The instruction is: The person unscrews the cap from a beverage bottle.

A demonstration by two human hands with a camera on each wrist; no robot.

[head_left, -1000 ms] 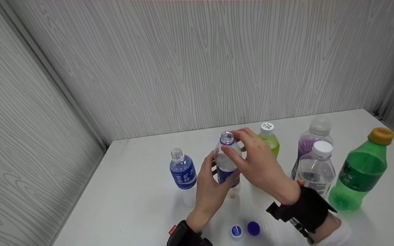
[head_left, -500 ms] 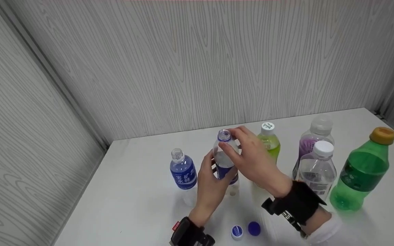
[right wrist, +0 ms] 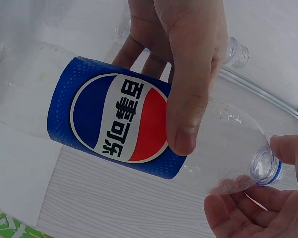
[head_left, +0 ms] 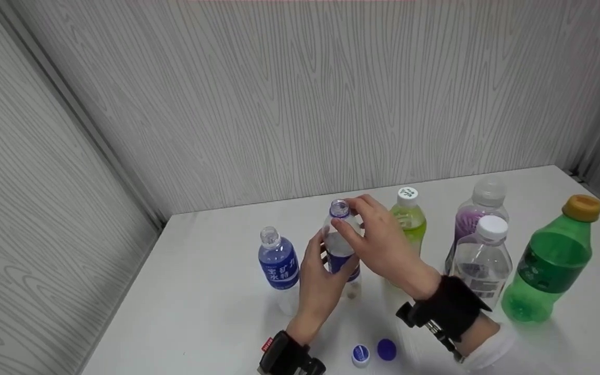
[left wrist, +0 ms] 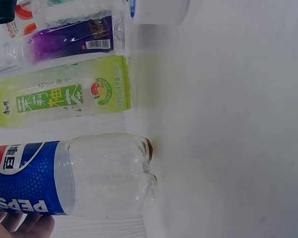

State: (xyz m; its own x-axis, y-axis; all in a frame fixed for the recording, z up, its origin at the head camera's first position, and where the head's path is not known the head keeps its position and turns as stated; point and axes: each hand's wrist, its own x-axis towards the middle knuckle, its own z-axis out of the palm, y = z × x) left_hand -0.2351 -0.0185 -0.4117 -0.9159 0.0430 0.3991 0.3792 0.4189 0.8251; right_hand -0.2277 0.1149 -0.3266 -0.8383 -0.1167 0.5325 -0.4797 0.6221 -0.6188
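Observation:
My left hand (head_left: 322, 284) grips a clear plastic Pepsi bottle (right wrist: 114, 119) around its blue label, the thumb across the front. The bottle stands nearly upright, its neck uncapped and its mouth showing. My right hand (head_left: 383, 237) holds it by the neck and shoulder, thumb on the near side and fingers behind. In the right wrist view the right fingers (right wrist: 238, 213) curl beneath the neck ring. The bottle's clear base (left wrist: 109, 173) shows in the left wrist view. On the table before my hands lie a white-and-blue cap (head_left: 361, 355) and a dark blue cap (head_left: 386, 349).
An uncapped blue-labelled water bottle (head_left: 279, 263) stands left of my hands. To the right are a green tea-drink bottle (head_left: 409, 221), a purple-labelled bottle (head_left: 467, 221), a clear white-capped bottle (head_left: 482, 260) and a green orange-capped bottle (head_left: 550, 260). Panels (head_left: 300, 104) rise behind the table.
Both hands and the Pepsi bottle have shifted slightly left, the right forearm with them. My hold looks the same, and the caps and other bottles stay in place.

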